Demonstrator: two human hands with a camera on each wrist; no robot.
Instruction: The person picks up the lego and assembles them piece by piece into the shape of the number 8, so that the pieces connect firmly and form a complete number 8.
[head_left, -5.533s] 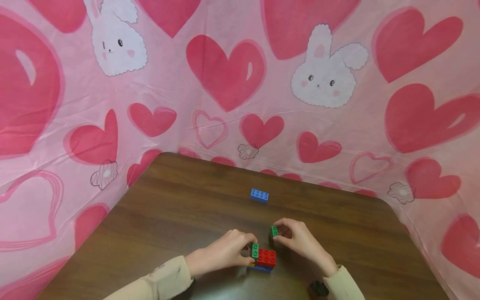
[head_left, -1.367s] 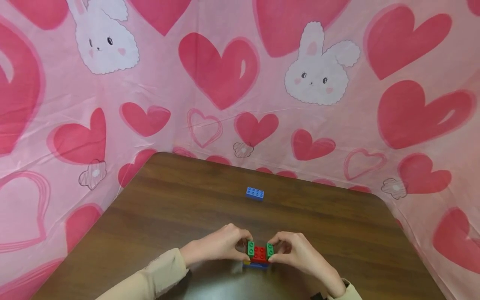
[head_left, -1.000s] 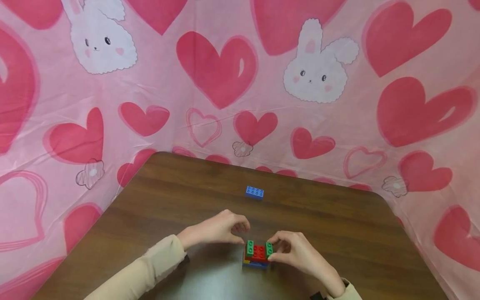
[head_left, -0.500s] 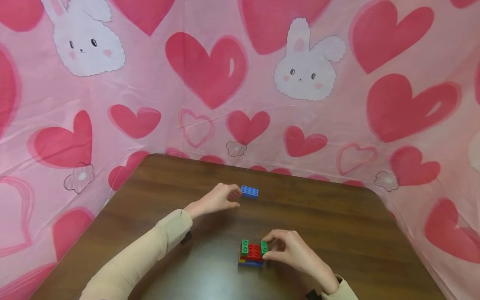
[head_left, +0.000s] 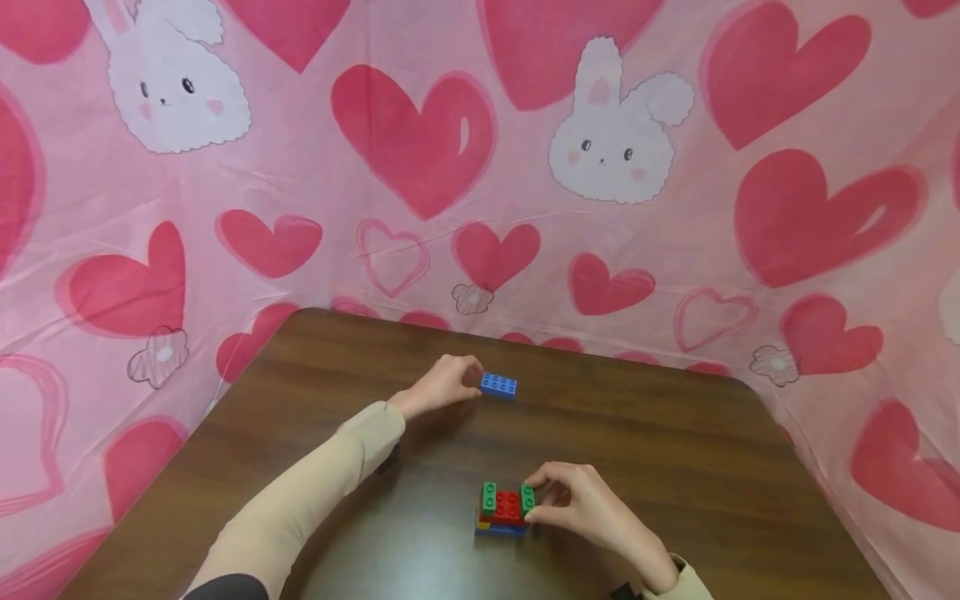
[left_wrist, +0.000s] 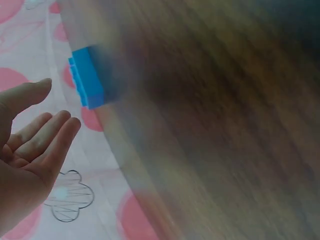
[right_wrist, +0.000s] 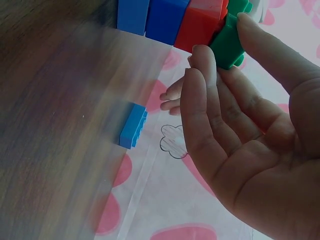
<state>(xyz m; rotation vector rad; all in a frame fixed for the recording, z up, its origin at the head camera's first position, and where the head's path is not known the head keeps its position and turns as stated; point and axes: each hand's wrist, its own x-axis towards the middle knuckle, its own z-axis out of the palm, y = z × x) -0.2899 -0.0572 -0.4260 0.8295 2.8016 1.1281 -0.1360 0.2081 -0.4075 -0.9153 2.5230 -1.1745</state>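
My left hand (head_left: 444,383) reaches far over the table to the left end of a blue toy building brick (head_left: 498,385). In the left wrist view its thumb and fingers are spread, with a gap before the blue brick (left_wrist: 89,77). Nearer to me, my right hand (head_left: 581,500) pinches the right green brick (head_left: 527,498) between thumb and fingers. That brick sits on a red brick (head_left: 507,504), with another green brick (head_left: 489,497) on the left end. Blue and a bit of yellow show underneath in this stack.
The brown wooden table (head_left: 637,425) has rounded far corners. A pink cloth (head_left: 540,183) with hearts and rabbits hangs behind and beside it. The blue brick lies toward the table's far edge, well beyond the stack.
The right green brick, earlier held apart in my right hand, now sits on the stack. My left hand has let go of the left green brick and moved forward to the blue brick.
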